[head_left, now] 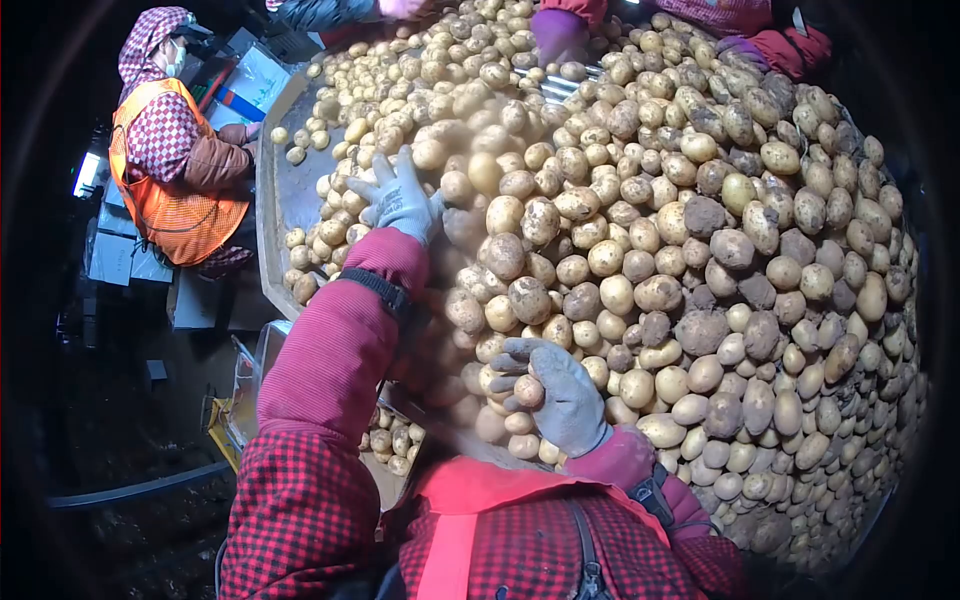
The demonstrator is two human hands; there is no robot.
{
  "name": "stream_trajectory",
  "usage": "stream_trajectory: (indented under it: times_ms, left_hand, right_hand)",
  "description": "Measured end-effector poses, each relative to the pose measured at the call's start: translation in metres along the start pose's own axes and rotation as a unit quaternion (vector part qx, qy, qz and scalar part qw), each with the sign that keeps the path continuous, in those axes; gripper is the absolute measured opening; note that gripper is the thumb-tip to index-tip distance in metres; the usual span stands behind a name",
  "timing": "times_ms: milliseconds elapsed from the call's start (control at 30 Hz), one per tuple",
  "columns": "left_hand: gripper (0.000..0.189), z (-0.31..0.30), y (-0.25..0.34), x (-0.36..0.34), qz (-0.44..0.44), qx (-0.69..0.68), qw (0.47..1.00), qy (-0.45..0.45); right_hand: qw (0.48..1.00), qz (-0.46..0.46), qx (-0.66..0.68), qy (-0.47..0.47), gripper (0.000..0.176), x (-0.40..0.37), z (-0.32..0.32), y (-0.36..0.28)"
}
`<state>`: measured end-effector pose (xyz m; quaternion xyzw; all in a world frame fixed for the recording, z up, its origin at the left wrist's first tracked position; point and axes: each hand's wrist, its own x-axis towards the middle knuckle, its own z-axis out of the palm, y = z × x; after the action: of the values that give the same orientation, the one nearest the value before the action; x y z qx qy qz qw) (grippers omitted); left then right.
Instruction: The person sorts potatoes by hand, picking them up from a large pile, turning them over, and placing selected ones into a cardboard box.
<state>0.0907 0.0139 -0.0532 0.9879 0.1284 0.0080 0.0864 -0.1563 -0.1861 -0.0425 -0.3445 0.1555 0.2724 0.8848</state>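
My left hand (400, 198), in a pale grey glove, lies at the left part of the potato pile with its fingers spread and nothing held in it. Potatoes (605, 256) surround it, some blurred by motion just to its right. Closer to my body, my right hand (560, 395) is gloved in grey and curls around a small potato (529, 391) at its palm and fingers. Some of the potatoes are coated in dark soil, and a few clods (704, 216) lie among them.
A worker in an orange vest (185, 195) stands at the left beyond the table edge (268, 230). Other people's sleeves and gloves (560, 32) reach in along the top. Below my left forearm is a box of potatoes (390, 443). A yellow frame (222, 428) stands at lower left.
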Motion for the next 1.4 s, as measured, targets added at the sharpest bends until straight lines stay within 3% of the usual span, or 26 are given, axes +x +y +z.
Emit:
stream_trajectory:
  times_ms: [67, 267, 367, 600, 833, 1400]
  left_hand:
    - [0.077, -0.001, 0.002, 0.004, -0.013, 0.001, 1.000, -0.001]
    - [0.075, 0.029, -0.001, 0.052, -0.013, 0.045, 0.997, 0.058]
    - [0.073, 0.029, -0.014, 0.068, 0.013, 0.052, 0.997, 0.047]
    - [0.081, 0.027, -0.020, 0.099, -0.019, 0.073, 0.997, 0.024]
    - [0.072, 0.027, -0.020, 0.136, -0.010, 0.135, 0.991, 0.004]
    - [0.060, 0.031, -0.029, 0.161, 0.002, 0.145, 0.989, 0.014]
  right_hand:
    - [0.999, 0.019, 0.030, -0.003, 0.043, 0.001, -0.005, 0.002]
    - [0.999, 0.036, 0.003, -0.015, 0.052, 0.005, -0.007, -0.003]
    - [0.999, 0.047, -0.011, -0.010, 0.051, 0.004, -0.007, -0.003]
    - [0.995, 0.091, 0.050, -0.001, 0.049, 0.007, -0.009, -0.006]
    - [0.993, 0.121, 0.005, -0.005, 0.049, 0.007, -0.007, -0.018]
    - [0.993, 0.100, -0.036, -0.046, 0.062, 0.010, -0.016, -0.008]
